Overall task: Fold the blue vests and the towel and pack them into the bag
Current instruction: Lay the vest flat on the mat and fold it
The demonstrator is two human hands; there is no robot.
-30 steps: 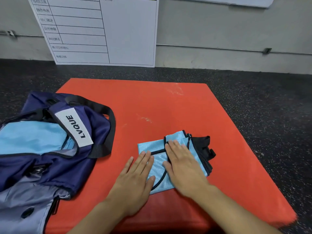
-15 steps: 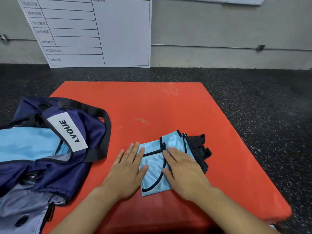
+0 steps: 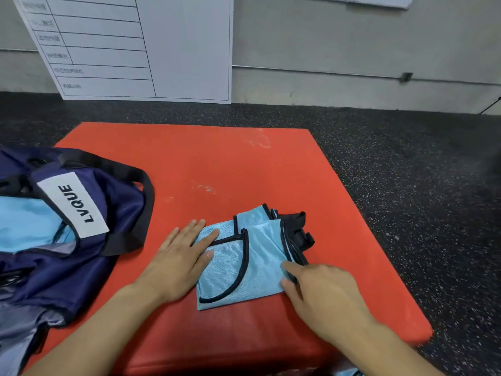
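Observation:
A folded light-blue vest [image 3: 244, 256] with black trim lies on the red mat [image 3: 217, 164], black straps sticking out at its far right. My left hand [image 3: 180, 260] lies flat with straight fingers, its fingertips on the vest's left edge. At the vest's right edge my right hand [image 3: 322, 291] has its forefinger on the fabric and its thumb at the near corner; whether it pinches the edge I cannot tell. The navy bag [image 3: 62, 240] marked LVQUE lies open at the left with light-blue cloth [image 3: 24, 226] inside it.
The mat lies on a dark speckled floor [image 3: 420, 199]. A white board [image 3: 130, 44] with a printed table leans against the grey wall behind. A bit of light-blue fabric [image 3: 349, 373] shows at the bottom edge.
Both hands slid apart off the top of the vest: the left to its left edge, the right to its right edge. The view moved closer.

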